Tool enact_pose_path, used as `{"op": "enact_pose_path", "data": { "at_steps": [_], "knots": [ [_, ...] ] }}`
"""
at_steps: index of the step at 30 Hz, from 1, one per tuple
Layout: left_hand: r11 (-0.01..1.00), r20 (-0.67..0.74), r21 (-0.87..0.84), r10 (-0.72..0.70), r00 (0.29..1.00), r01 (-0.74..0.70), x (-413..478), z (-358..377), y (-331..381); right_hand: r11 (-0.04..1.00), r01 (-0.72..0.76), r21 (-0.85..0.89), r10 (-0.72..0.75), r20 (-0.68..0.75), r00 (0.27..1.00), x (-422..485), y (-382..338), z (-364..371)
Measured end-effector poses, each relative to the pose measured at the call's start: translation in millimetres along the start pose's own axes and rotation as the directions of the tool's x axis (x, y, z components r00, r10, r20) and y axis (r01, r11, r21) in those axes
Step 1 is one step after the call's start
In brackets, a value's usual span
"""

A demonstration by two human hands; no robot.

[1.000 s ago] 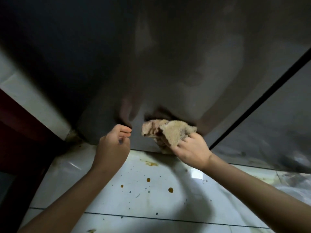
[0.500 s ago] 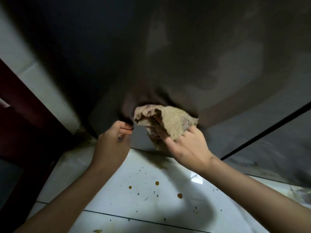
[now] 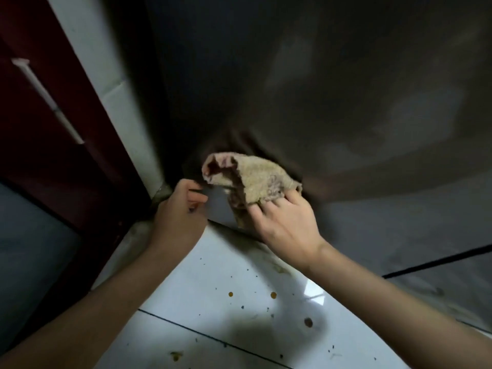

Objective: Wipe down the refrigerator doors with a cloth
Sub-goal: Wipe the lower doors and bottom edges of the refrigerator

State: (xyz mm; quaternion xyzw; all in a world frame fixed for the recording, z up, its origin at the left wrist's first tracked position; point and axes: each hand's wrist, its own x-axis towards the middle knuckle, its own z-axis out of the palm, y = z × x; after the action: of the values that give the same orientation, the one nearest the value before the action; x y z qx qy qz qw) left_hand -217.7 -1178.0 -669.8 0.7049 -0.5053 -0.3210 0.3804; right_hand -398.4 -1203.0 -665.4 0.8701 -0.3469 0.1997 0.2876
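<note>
Our right hand [image 3: 287, 227]: fingers curled round cloth [image 3: 261, 179] at refrigerator door [image 3: 332, 89] lower-left corner; door extends up-right. Left hand [image 3: 178, 217] curled, empty.

the cloth [image 3: 261, 179] is tan with a pinkish inner fold, the refrigerator door [image 3: 319, 89] dark grey. the floor tiles [image 3: 239, 275] are white, speckled with brown spots; the cabinet [image 3: 48, 155] is deep red.
</note>
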Motion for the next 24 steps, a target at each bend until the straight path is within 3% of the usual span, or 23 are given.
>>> {"op": "enact_pose_path", "data": {
  "at_steps": [1,3,5,7,8,10,13,15,17,21,22,24],
  "knots": [
    [1.0,-0.014,-0.008,-0.007,1.0,0.007,-0.2,-2.5,0.2,0.999,0.038,-0.006,-0.037,0.033,0.999,1.2,-2.1,6.1],
    [0.999,-0.034,-0.037,-0.004,0.999,0.003,1.3,-5.4,1.0,0.988,0.151,-0.034,-0.139,0.233,0.962,-10.8,-10.2,26.9],
    [0.998,-0.048,-0.052,-0.031,0.998,0.028,3.1,-12.1,1.3,0.97,0.245,-0.012,-0.211,0.465,0.86,-25.2,-20.2,45.1],
    [0.997,-0.06,-0.055,-0.059,0.996,0.056,5.5,-20.2,-1.6,0.951,0.309,0.009,-0.26,0.567,0.782,-26.6,-28.9,50.6],
    [0.996,-0.065,-0.066,-0.068,0.996,0.064,7.6,-22.4,-3.0,0.944,0.329,0.011,-0.279,0.557,0.782,-23.6,-31.1,51.2],
    [0.992,-0.083,-0.096,-0.094,0.992,0.086,11.6,-26.3,-7.6,0.948,0.317,-0.01,-0.28,0.444,0.851,-5.6,-33.2,46.7],
    [0.986,-0.077,-0.107,-0.14,0.987,0.131,13.6,-27.1,-9.1,0.98,0.198,0.0,-0.194,0.2,0.96,43.9,-30.8,23.2],
    [0.979,-0.066,-0.113,-0.175,0.982,0.167,14.8,-27.7,-10.5,0.989,0.145,0.014,-0.146,0.142,0.979,68.5,-33.4,19.2],
    [0.982,-0.078,-0.088,-0.172,0.982,0.166,17.0,-29.9,-12.7,0.977,0.211,0.0,-0.203,0.282,0.938,70.4,-43.7,30.9],
    [0.986,-0.113,-0.089,-0.154,0.982,0.144,16.9,-39.0,-18.2,0.943,0.33,0.052,-0.291,0.613,0.735,28.7,-64.5,81.4],
    [0.984,-0.121,-0.103,-0.157,0.98,0.145,16.7,-43.0,-20.7,0.938,0.341,0.064,-0.301,0.639,0.707,24.4,-68.9,87.1],
    [0.979,-0.129,-0.119,-0.182,0.975,0.167,16.8,-49.1,-27.6,0.923,0.382,0.047,-0.328,0.613,0.719,24.0,-71.8,87.1]
  ]
}}
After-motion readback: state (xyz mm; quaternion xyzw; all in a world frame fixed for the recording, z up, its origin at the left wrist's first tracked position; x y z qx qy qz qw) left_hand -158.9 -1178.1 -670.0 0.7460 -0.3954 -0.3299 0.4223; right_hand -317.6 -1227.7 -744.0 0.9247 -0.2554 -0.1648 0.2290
